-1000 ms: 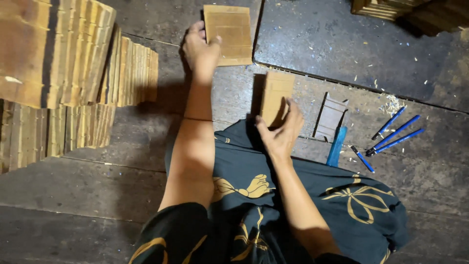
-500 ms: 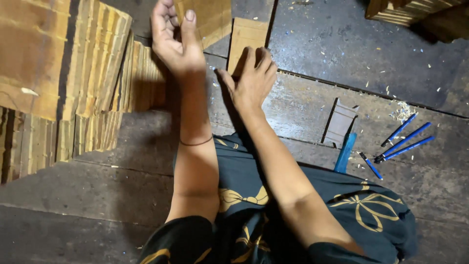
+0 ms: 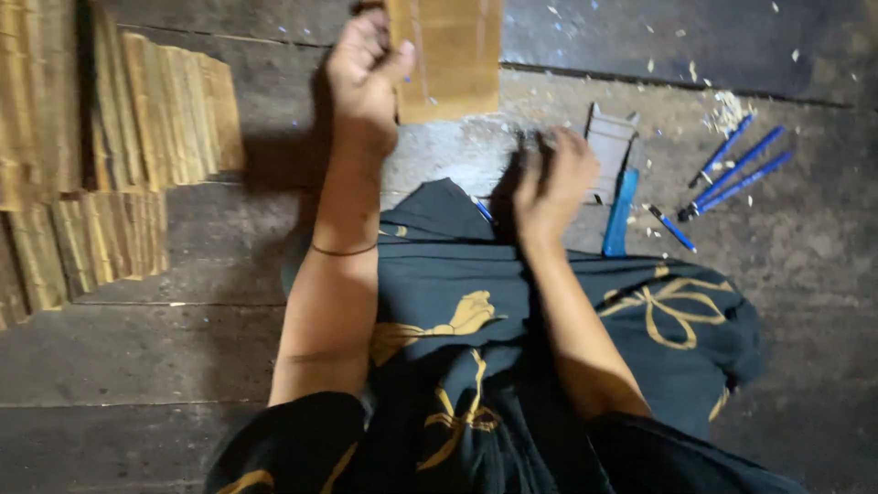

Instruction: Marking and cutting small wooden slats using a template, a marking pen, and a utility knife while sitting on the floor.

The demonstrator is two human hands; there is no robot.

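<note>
Grip, left: my left hand is curled around the near left edge of a flat rectangular panel of tan bamboo slats, thumb on top, fingers tucked under. The panel lies on the dark worn wooden floor planks and runs off the top of the view.

Grip, right: my right hand is blurred; the fingers look loosely curled, and I cannot tell whether they hold anything. It sits below and to the right of the held panel, apart from it, over the edge of the dark green cloth with yellow printed figures that covers my lap.

Items about the grip:
- Just right of the right hand: a small grey slotted block, standing on the floor.
- Against the block's lower side: a flat blue plastic strip.
- Further right: several thin blue-handled tools, lying fanned on the floor among pale shavings.
- Well left of the left hand: stacked rows of tan bamboo slat pieces, overlapping like tiles.
- On the left wrist: a thin dark band.
</note>
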